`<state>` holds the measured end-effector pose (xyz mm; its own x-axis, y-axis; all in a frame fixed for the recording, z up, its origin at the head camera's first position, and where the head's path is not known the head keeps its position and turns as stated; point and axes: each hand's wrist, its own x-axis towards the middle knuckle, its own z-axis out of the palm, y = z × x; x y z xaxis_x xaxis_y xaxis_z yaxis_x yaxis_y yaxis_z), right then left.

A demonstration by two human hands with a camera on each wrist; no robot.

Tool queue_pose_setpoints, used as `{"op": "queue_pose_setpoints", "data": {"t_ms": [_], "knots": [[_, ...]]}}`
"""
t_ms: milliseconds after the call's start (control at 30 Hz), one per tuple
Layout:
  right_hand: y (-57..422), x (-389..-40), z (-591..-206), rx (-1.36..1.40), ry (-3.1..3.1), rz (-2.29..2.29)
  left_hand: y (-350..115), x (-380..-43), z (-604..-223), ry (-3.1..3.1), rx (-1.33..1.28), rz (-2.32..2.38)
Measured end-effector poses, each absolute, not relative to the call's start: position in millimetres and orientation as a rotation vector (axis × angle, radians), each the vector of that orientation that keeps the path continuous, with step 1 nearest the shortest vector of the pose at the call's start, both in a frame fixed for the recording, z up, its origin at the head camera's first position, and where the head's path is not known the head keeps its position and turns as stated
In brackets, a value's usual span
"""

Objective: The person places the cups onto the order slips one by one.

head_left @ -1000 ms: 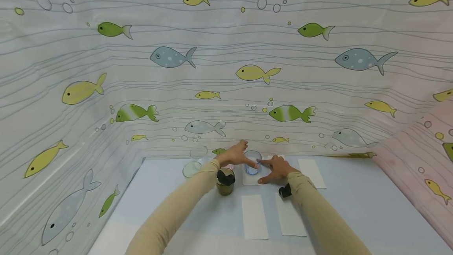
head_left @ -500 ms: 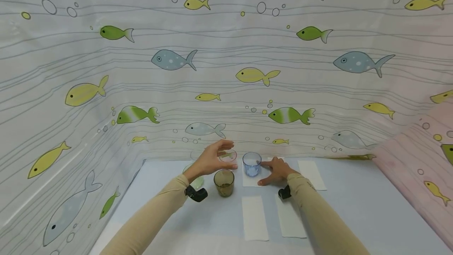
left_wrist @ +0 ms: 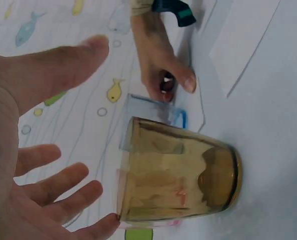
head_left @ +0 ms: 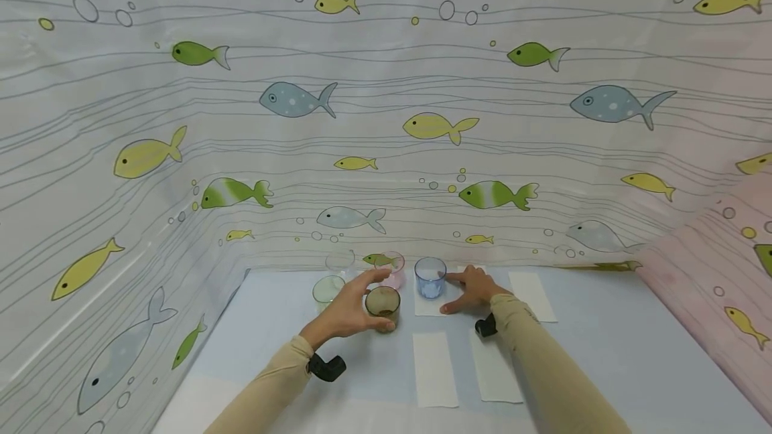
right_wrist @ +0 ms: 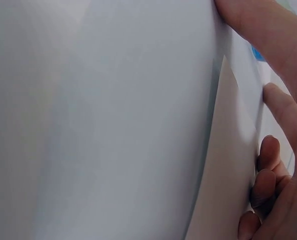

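A brown-tinted glass (head_left: 384, 301) stands upright on the pale blue table. My left hand (head_left: 348, 308) reaches around its left side, thumb near the front and fingers behind. In the left wrist view the thumb and fingers are spread apart beside the brown glass (left_wrist: 176, 170), with the little fingertip at its rim. Behind it, a blue glass (head_left: 431, 278) rests on a white folded cloth or paper. At its right side is my right hand (head_left: 473, 288), index finger extended to the glass, thumb spread toward me. Other right fingers look bent in the right wrist view.
A pink glass (head_left: 395, 278), a green glass (head_left: 326, 291) and a clear glass (head_left: 340, 261) stand at the back left. White folded strips lie in front (head_left: 435, 370), beneath the right forearm (head_left: 491, 370) and farther right (head_left: 533, 297). A fish-print curtain (head_left: 386, 86) encloses the table.
My left hand has moved from the blue glass, back left and then nearer to me, to the brown glass. The right hand stays beside the blue glass.
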<state>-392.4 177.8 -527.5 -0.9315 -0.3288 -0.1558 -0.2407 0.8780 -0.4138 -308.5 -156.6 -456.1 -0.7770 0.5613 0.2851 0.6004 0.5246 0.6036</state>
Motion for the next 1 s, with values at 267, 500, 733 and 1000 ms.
{"op": "queue_pose_setpoints", "data": {"t_ms": [267, 500, 733, 1000], "knots": [[175, -393, -533, -0.428, 2.819, -0.596, -152, -301, -487, -2.639, -0.794, -1.335], [175, -394, -534, -0.419, 2.819, -0.595, -141, -301, -512, -2.556, -0.637, -1.383], [180, -395, -531, -0.447, 2.834, -0.574, -131, -306, -530, -2.450, -0.632, -1.387], [183, -400, -540, -0.552, 2.867, -0.477, -135, -309, -538, -2.363, -0.660, -1.467]]}}
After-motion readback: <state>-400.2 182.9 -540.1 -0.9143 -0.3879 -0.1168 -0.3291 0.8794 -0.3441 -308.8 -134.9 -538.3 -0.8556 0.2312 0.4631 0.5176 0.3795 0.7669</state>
